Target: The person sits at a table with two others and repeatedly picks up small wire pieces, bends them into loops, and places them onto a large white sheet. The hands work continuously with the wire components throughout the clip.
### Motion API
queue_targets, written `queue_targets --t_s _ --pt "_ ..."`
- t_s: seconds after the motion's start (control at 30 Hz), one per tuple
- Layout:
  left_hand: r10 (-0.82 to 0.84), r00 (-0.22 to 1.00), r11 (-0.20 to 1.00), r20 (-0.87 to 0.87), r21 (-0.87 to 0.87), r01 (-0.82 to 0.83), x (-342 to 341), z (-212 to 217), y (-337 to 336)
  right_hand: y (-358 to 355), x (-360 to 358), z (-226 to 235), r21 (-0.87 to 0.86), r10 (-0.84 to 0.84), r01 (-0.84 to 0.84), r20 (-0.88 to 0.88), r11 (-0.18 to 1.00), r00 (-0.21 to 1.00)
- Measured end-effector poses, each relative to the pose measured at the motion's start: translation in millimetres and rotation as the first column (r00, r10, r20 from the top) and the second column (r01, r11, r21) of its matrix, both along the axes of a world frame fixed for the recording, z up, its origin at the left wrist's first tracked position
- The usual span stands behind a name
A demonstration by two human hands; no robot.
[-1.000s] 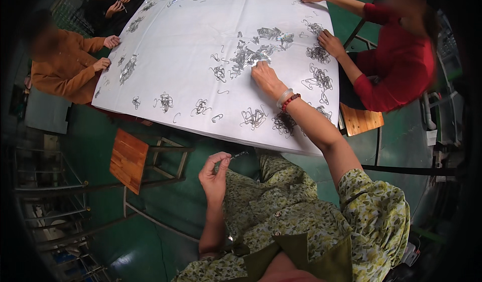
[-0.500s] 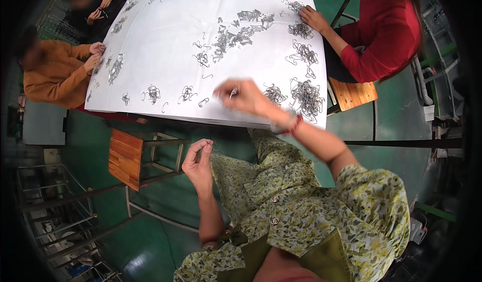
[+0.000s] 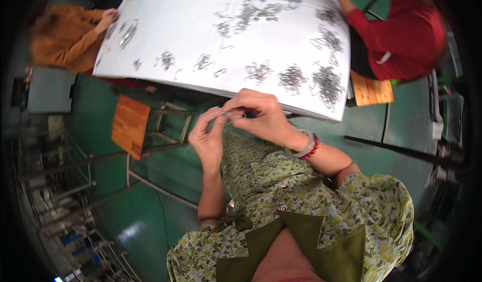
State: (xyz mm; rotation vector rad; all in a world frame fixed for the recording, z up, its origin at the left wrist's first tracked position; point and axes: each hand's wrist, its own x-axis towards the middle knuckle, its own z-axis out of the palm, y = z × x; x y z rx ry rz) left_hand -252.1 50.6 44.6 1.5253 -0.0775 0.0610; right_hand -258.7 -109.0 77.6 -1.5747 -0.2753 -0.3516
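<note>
In front of the table's near edge, my left hand is closed in a pinch, fingertips upward. My right hand meets it from the right, its thumb and fingers also pinched together. Between the touching fingertips is something small and dark, too blurred and covered to name. Just beyond my hands, a pile of bent wire hooks lies on the white-covered table. To its right are a denser hook pile and a larger one. A single hook lies to the left.
Short metal pieces are strewn over the table's middle. A person in red sits at the right side, one in orange-brown at the left. A wooden stool stands left of me on the green floor, by metal frames.
My right hand has come back from over the table to meet my left hand, fingertips together. The view has shifted, so the table sits higher. A hook pile formerly behind my right hand now shows.
</note>
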Motion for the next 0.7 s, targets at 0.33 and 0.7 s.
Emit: queue_targets --t_s 0.33,0.7 --pt "-0.188 0.961 0.982 0.202 0.020 0.187 4.9 -9.7 7.8 -1.8 -6.1 1.9 0.024 0.079 -0.076 -0.164 0.997 0.983" --pt "-0.316 0.864 0.662 0.392 0.744 -0.095 167.0 -28.0 -33.9 -7.5 -8.3 18.1 -0.105 0.156 -0.167 -0.105 0.980 0.982"
